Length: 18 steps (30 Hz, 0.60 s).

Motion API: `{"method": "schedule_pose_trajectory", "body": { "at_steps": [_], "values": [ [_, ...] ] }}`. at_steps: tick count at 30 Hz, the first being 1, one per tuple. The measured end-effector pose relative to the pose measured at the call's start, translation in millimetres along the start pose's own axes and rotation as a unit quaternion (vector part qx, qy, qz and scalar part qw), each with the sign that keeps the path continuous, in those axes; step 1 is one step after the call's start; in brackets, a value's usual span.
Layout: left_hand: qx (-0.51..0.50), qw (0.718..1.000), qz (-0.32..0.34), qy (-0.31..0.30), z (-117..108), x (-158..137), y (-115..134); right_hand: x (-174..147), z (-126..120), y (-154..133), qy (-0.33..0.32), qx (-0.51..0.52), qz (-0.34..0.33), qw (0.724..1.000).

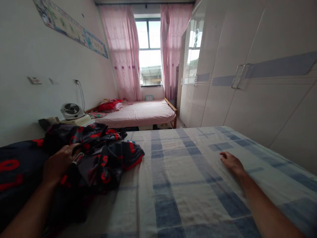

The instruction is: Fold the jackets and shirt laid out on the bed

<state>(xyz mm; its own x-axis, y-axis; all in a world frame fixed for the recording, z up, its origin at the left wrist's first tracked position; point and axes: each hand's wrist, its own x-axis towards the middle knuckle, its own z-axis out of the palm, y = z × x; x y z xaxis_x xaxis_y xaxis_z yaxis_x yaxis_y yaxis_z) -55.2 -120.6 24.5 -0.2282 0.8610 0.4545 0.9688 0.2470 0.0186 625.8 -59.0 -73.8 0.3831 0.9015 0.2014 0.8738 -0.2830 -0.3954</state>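
Note:
A shiny black garment with red lettering (101, 165) lies bunched over the left side of the bed, with a red-trimmed hem pointing right. My left hand (61, 160) is closed on its upper folds, and a small pale strip shows beside the fingers. Which kind of garment it is, I cannot tell from the heap. Over the blue-and-white checked bedsheet (170, 185), well to the right of the cloth, is my right hand (232, 162). Its fingers are loosely bent and a little apart, with nothing visible in them.
Beyond this bed stands a second bed with a pink sheet (141, 112) and red bedding (110, 105). A small fan (72, 110) sits at the left wall. White wardrobes (223, 96) line the right side. Pink curtains (121, 53) flank the window.

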Motion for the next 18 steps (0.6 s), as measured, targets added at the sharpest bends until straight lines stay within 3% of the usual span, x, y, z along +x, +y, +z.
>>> {"method": "schedule_pose_trajectory", "body": {
  "at_steps": [5, 11, 18],
  "values": [
    [0.018, 1.000, -0.006, 0.010, -2.8, -7.8, 3.1, -28.6, -2.2, -35.9, -0.020, -0.031, -0.064, 0.997],
    [0.015, 1.000, -0.008, 0.012, -4.1, -15.8, 3.0, -90.1, 20.4, -58.3, -0.019, -0.059, -0.119, 0.991],
    [-0.016, 1.000, -0.004, 0.025, -2.9, -18.1, 1.8, -94.5, 22.7, -56.1, -0.008, -0.071, -0.125, 0.990]
  ]
}}
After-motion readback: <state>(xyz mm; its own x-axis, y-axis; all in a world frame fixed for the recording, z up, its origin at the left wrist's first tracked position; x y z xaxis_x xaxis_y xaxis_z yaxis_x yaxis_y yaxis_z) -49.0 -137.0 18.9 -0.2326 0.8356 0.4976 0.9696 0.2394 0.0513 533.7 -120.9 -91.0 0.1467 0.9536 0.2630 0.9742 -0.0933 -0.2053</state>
